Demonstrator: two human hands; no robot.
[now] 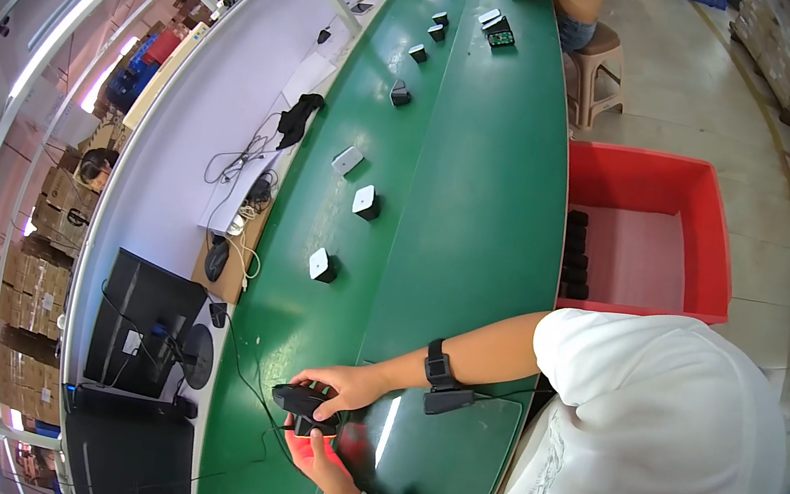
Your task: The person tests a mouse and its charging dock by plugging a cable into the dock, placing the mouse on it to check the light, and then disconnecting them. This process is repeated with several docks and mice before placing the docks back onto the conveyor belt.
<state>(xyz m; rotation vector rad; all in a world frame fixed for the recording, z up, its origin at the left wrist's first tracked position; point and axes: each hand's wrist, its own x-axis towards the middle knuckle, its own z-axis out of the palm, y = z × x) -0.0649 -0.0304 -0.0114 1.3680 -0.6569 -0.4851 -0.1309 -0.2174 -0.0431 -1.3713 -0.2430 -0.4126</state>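
Low in the middle of the head view, my two hands meet over the green table. My right hand [347, 385], the upper one, is closed round a black rounded handheld device [296, 398] that looks like a scanner. Just below, my left hand [317, 458] has its fingers closed on a small black box [317, 428], close against the device. Red light falls on my left fingers and palm. Part of the box is hidden by the fingers. Black straps with small units sit on both wrists, and the left also has a light band.
White-topped black cubes [323, 265] line the green table [481, 209]. A glossy dark mat [448, 447] lies beside my hands. Monitors [148, 318] and cables stand at the left. A red bin [714, 241] holds black pieces on the right. Another person sits at the far end.
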